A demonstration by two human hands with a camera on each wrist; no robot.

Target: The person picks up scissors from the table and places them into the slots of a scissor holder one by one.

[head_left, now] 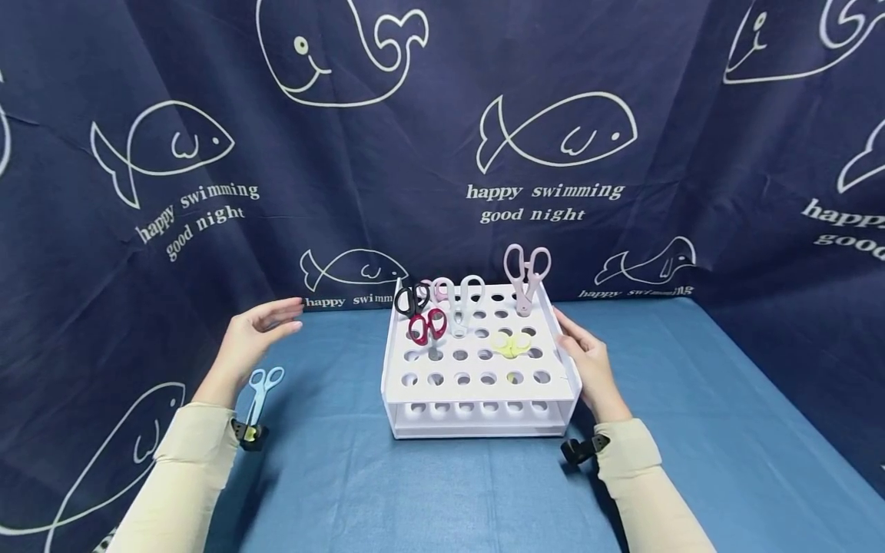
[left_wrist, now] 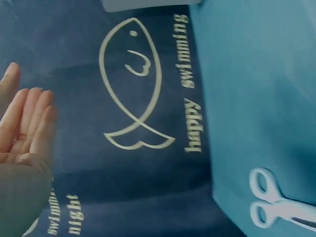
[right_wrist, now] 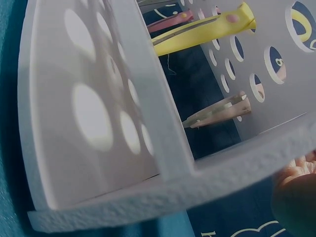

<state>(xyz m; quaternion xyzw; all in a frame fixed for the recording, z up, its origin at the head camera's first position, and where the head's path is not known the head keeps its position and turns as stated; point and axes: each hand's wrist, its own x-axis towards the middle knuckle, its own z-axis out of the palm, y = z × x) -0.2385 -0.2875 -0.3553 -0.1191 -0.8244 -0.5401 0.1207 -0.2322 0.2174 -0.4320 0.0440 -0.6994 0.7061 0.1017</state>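
Observation:
A white two-tier rack [head_left: 477,432] with rows of round holes stands on the table. Its holes bear black scissors [head_left: 412,299], red scissors [head_left: 427,326], pink scissors [head_left: 440,289], white scissors [head_left: 473,288], dusty-pink scissors [head_left: 527,276] and yellow scissors [head_left: 512,346]. My right hand [head_left: 588,365] rests along the rack's right side, fingers fairly straight against it. In the right wrist view, the rack wall hides much of this hand. My left hand [head_left: 252,338] hovers empty, fingers extended and thumb apart. Light-blue scissors [head_left: 261,393] are just right of the left wrist, blades partly hidden.
A blue cloth [head_left: 332,476] covers the table. Behind it hangs a dark blue curtain [head_left: 442,153] with white fish and whale drawings and lettering, which also runs down both sides. Each wrist wears a small black camera [head_left: 584,449].

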